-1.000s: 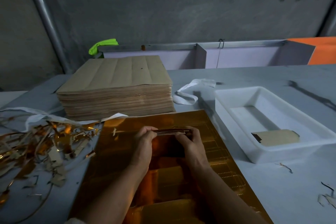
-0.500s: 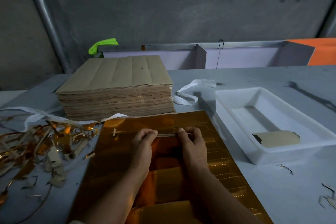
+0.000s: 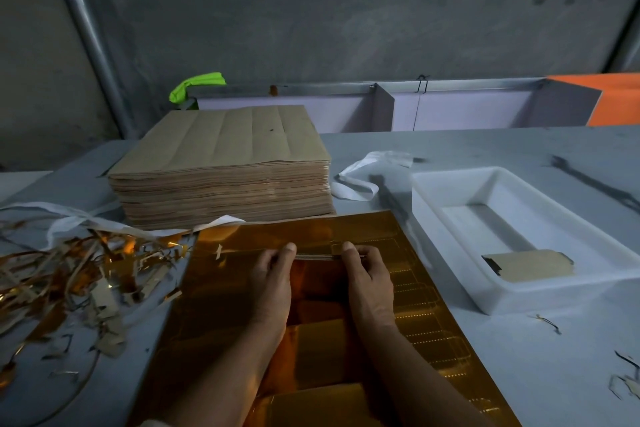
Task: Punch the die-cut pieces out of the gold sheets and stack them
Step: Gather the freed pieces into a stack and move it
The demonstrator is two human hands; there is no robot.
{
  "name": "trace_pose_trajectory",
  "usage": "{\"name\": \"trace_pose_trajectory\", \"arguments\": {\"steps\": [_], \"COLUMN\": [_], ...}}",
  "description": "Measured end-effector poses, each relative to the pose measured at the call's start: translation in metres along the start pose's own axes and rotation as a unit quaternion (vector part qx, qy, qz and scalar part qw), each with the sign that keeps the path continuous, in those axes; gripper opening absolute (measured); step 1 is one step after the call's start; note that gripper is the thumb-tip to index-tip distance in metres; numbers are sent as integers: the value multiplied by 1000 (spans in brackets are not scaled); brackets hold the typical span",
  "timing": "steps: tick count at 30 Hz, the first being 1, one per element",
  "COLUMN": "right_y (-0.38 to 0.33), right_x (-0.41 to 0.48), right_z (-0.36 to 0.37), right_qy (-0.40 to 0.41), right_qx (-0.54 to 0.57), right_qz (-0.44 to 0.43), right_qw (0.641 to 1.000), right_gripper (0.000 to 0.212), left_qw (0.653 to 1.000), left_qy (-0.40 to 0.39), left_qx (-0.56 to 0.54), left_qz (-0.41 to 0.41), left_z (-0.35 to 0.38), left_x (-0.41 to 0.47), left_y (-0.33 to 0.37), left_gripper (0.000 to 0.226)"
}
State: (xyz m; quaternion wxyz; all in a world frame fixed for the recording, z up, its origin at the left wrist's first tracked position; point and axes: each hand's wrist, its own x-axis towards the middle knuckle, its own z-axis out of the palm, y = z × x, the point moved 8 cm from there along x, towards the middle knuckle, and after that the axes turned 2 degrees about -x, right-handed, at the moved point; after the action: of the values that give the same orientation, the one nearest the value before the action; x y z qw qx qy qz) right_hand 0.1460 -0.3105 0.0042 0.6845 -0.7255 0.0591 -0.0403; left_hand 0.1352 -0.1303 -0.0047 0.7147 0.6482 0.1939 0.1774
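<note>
On the head camera I saw the shiny gold die-cut sheet (image 3: 242, 305) lying flat on the grey tabletop (image 3: 519, 374). The left hand (image 3: 273, 274) and right hand (image 3: 369, 276) each pinched one end of a thin stack of punched gold pieces (image 3: 318, 256), held edge-on over the sheet's far half. Behind it stood a tall pile of brown-backed sheets (image 3: 221, 170). To the right, a white plastic tray (image 3: 450, 253) held one flat brown piece (image 3: 530, 265). Tangled gold scrap strips (image 3: 69, 270) lay to the left.
</note>
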Motion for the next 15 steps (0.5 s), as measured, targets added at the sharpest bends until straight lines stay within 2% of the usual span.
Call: {"name": "trace_pose_trajectory", "arguments": {"steps": [7, 11, 15], "right_y": [-2, 0, 6], "right_x": [1, -1, 2], "right_z": [0, 1, -1], "right_qy": [0, -49, -80], "right_qx": [-4, 29, -10], "right_qz": [-2, 3, 29], "right_qw": [1000, 998, 996], "right_gripper": [18, 9, 31], "left_qw": [1000, 1000, 1000], "left_qy": [0, -3, -2], "left_qx": [6, -2, 1], "left_qz": [-6, -10, -8], "left_z": [1, 0, 1], "left_x": [-1, -3, -4], "left_y": [2, 3, 6], "left_gripper": [22, 22, 21]}}
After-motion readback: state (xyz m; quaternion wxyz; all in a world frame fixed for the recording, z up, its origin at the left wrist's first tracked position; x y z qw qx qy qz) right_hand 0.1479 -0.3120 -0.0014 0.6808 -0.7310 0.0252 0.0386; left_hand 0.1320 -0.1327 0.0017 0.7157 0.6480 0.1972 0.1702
